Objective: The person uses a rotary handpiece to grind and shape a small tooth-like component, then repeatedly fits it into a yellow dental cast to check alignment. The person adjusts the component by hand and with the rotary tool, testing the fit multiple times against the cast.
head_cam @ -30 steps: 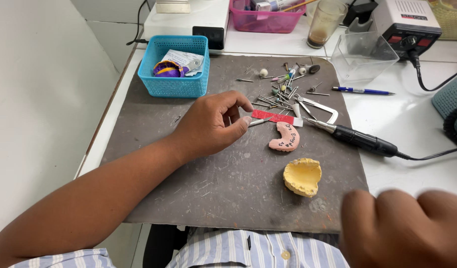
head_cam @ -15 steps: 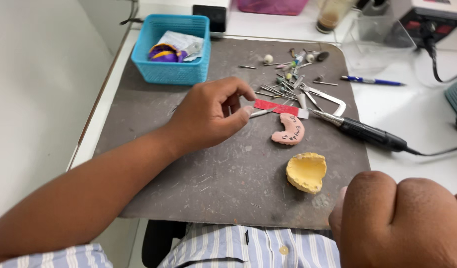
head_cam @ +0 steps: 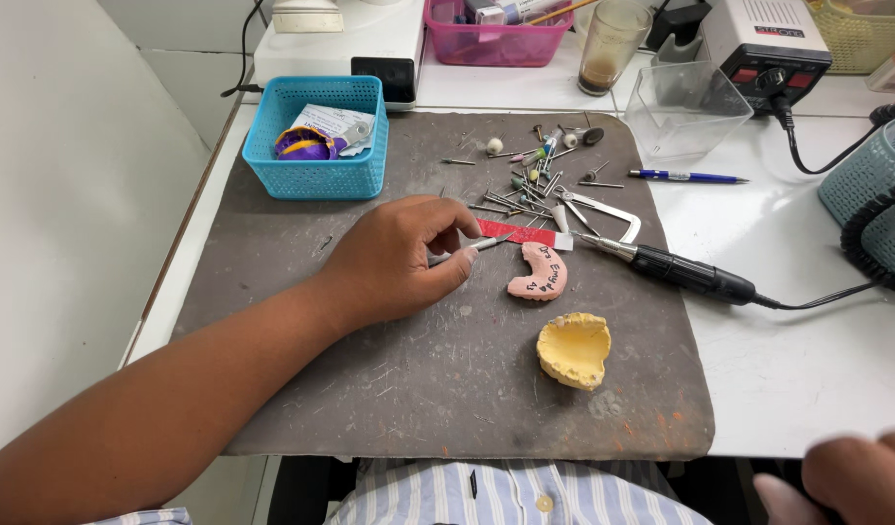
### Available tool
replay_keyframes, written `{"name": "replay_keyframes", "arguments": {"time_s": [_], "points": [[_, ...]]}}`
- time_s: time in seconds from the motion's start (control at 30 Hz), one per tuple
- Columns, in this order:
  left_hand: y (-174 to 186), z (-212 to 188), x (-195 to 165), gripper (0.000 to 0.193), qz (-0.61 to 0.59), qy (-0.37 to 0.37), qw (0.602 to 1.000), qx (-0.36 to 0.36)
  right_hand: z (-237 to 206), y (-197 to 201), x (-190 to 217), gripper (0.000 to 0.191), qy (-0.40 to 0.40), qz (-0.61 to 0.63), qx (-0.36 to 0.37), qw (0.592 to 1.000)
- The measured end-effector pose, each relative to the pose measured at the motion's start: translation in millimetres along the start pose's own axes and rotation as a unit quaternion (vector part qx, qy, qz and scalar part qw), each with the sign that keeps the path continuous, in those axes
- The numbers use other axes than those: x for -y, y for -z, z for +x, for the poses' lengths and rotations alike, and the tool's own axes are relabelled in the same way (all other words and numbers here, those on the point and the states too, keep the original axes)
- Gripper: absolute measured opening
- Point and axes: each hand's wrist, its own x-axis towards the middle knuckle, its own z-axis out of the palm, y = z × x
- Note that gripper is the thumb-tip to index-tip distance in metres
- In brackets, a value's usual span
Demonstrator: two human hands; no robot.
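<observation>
My left hand (head_cam: 401,261) rests on the dark work mat (head_cam: 301,379) and pinches a thin metal hand tool (head_cam: 476,247) whose tip points right toward a pink arch-shaped wax piece (head_cam: 540,273). A yellow dental cast (head_cam: 574,348) lies just below the pink piece. A red strip (head_cam: 525,234) sits behind the tool. A black rotary handpiece (head_cam: 679,271) with a cable lies to the right. My right hand (head_cam: 851,478) is at the bottom right corner, mostly out of frame, fingers curled; nothing shows in it.
Several small burs and metal bits (head_cam: 535,180) are scattered at the mat's far side, with a metal caliper (head_cam: 608,215). A blue basket (head_cam: 316,136) stands at the back left, a clear plastic box (head_cam: 685,109), a blue pen (head_cam: 687,177), a glass (head_cam: 613,44) and a motor control unit (head_cam: 763,44) behind.
The camera tilted, so the scene sits lower. My right hand has dropped toward the bottom right corner. My left hand stays on the mat holding the thin tool.
</observation>
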Motion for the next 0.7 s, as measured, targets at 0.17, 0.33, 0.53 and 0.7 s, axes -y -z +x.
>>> {"name": "replay_keyframes", "arguments": {"time_s": [0.17,0.33,0.53,0.7], "points": [[-3.4,2.1,5.9,0.017,0.001,-0.064,0.998,-0.022,86.3,19.0,-55.7,0.037,-0.069,0.091,0.097,0.989],[-2.4,3.2,4.4,0.025,0.008,-0.014,1.000,0.004,174.4,41.0,-29.9,0.045,-0.077,-0.102,0.270,0.954],[3.4,0.1,-7.3,0.020,-0.016,-0.068,0.998,-0.007,156.4,23.8,-5.8,0.034,0.031,0.088,0.353,0.931],[-7.8,1.0,-20.3,0.022,-0.026,-0.121,0.992,0.033,132.8,24.8,1.4,0.037,0.087,0.132,0.362,0.919]]}}
